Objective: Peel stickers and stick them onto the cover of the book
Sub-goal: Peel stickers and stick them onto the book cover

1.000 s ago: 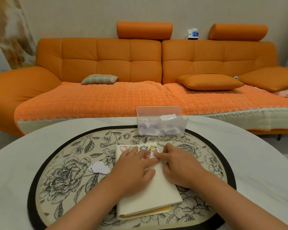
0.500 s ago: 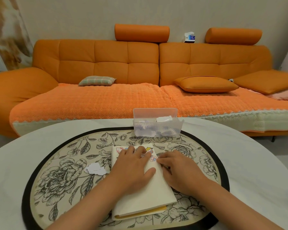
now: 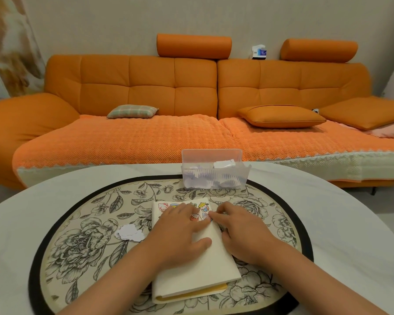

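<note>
Counts: one book (image 3: 210,260), cream cover, closed; two hands on it; four stickers visible on the cover, maybe more hidden under the fingers; one clear plastic box (image 3: 214,172); one small pile of white backing scraps (image 3: 129,233); one round floral placemat (image 3: 82,235).

Book lies flat on the placemat, on the white counter (image 3: 350,223), near the person's edge. Long axis runs away from the person, far end tilted slightly left; yellow page edge shows at the near end.

Stickers sit along the far end of the cover: a pink-and-white one (image 3: 162,206) at the far left corner, a yellow-hatted one (image 3: 203,206) toward the far right, a red round one (image 3: 195,216) just below, and a bluish one (image 3: 205,215) beside it.

Left hand (image 3: 180,235) lies flat, palm down, fingers spread over the middle and far part of the cover, grip open, pressing not holding. Right hand (image 3: 241,233) rests at the book's right edge, index fingertip on the bluish sticker, touching the left fingertips. Cannot tell whether its grip pinches anything; the other fingers are curled.

Box stands beyond the book at the placemat's far rim, white slips inside. Scraps lie left of the book, apart from it.
</note>
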The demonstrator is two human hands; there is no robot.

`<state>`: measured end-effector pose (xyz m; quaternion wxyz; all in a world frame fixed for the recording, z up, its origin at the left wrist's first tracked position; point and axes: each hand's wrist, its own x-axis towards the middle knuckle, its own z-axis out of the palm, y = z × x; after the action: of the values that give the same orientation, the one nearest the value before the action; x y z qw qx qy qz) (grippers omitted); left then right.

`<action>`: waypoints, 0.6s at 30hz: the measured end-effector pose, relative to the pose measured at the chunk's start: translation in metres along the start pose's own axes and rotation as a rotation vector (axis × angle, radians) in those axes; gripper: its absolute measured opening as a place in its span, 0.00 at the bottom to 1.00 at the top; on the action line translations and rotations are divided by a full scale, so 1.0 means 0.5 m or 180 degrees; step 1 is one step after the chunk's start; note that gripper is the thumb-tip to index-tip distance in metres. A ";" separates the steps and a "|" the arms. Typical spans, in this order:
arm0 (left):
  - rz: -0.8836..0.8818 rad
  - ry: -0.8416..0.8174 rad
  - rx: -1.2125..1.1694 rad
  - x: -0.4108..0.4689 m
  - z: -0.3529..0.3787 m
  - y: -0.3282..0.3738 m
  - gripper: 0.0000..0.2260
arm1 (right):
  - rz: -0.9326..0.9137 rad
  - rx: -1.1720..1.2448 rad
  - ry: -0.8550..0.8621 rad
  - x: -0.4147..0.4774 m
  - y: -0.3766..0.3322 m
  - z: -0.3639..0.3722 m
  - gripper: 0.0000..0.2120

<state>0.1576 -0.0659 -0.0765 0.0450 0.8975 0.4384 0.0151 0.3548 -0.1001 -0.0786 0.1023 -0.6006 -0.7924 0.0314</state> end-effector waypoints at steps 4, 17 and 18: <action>0.0026 -0.0094 -0.0119 -0.004 -0.002 -0.005 0.36 | -0.0003 0.0016 0.0019 -0.004 0.002 -0.001 0.24; -0.0184 0.0459 -0.0671 -0.022 -0.017 -0.015 0.23 | 0.0048 -0.0024 0.0204 0.012 -0.019 -0.033 0.21; -0.0229 0.0585 -0.0766 -0.028 -0.022 -0.022 0.22 | 0.0049 -0.0021 0.0257 0.018 -0.028 -0.039 0.21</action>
<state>0.1397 -0.0696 -0.0662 0.1125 0.8642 0.4676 0.1480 0.3429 -0.0966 -0.0559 0.1319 -0.6078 -0.7830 0.0054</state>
